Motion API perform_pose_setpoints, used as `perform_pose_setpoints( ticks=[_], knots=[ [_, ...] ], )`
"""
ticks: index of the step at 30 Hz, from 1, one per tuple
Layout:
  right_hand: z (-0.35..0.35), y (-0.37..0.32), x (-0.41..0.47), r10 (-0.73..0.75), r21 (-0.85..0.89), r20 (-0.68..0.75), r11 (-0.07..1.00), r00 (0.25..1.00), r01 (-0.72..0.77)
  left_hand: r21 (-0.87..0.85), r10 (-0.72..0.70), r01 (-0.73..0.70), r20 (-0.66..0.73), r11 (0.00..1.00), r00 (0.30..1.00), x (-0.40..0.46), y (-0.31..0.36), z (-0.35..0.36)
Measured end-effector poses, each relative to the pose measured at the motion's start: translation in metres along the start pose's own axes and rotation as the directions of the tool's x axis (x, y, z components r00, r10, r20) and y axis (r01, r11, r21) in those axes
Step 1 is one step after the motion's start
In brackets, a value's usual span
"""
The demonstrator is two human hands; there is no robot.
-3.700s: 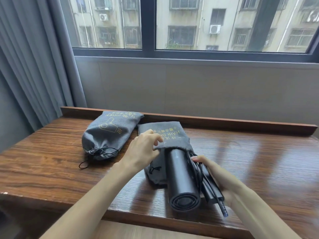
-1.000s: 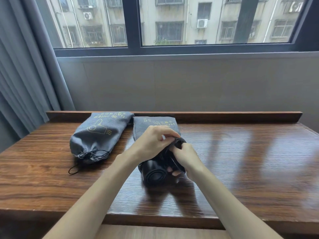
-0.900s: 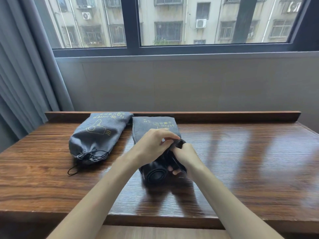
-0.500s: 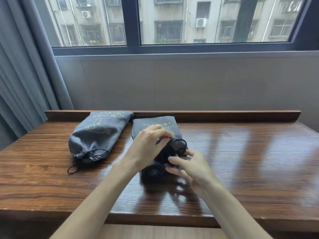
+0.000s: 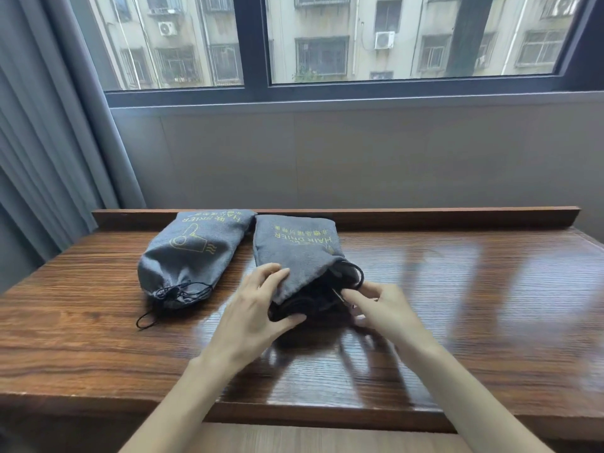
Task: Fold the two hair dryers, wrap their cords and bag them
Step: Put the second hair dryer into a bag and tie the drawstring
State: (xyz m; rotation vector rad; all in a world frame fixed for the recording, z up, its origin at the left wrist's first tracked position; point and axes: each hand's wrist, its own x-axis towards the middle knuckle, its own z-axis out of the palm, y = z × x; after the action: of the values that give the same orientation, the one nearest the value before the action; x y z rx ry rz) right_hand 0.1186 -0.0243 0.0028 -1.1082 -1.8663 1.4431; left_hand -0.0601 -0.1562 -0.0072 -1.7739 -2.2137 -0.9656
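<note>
Two grey drawstring bags with yellow print lie on the wooden table (image 5: 457, 305). The left bag (image 5: 186, 259) is full, its drawstring pulled tight. The right bag (image 5: 294, 253) lies with its mouth toward me, and the black hair dryer (image 5: 313, 299) shows only as a dark end at that opening. My left hand (image 5: 255, 308) grips the bag's near rim, thumb under and fingers on top of the cloth. My right hand (image 5: 379, 305) pinches something thin and dark at the right side of the opening, beside a loop of black cord (image 5: 356, 273).
A raised wooden lip (image 5: 457, 217) runs along the table's far edge, against a grey wall under a window. Grey curtains (image 5: 49, 142) hang at the left. The left bag's black drawstring loop (image 5: 147, 318) trails on the tabletop.
The dryer has gone deeper into the right bag, from half out to nearly hidden. My left hand moved to the bag's rim and my right hand shifted to the opening's right side.
</note>
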Motion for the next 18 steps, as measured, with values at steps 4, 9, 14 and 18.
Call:
perform_pose_setpoints(
  ticks=[4, 9, 14, 18],
  knots=[
    [-0.019, 0.006, 0.010, -0.257, -0.249, -0.082, 0.941, 0.963, 0.230, -0.165, -0.148, 0.133, -0.082, 0.977, 0.986, -0.004, -0.004, 0.006],
    [-0.015, 0.001, 0.032, -0.314, -0.333, 0.295, 0.852, 0.902, 0.405, -0.280, -0.302, 0.238, -0.212, 0.930, 0.930, -0.002, -0.005, 0.009],
    [-0.004, -0.003, 0.043, -0.393, -0.273, 0.291, 0.840, 0.873, 0.469, -0.311, -0.366, 0.289, -0.225, 0.905, 0.903, 0.005, -0.010, 0.015],
    [0.000, -0.004, 0.051, -0.450, -0.294, 0.223, 0.814, 0.865, 0.500, -0.330, -0.351, 0.268, -0.224, 0.905, 0.909, 0.012, -0.010, 0.016]
  ],
)
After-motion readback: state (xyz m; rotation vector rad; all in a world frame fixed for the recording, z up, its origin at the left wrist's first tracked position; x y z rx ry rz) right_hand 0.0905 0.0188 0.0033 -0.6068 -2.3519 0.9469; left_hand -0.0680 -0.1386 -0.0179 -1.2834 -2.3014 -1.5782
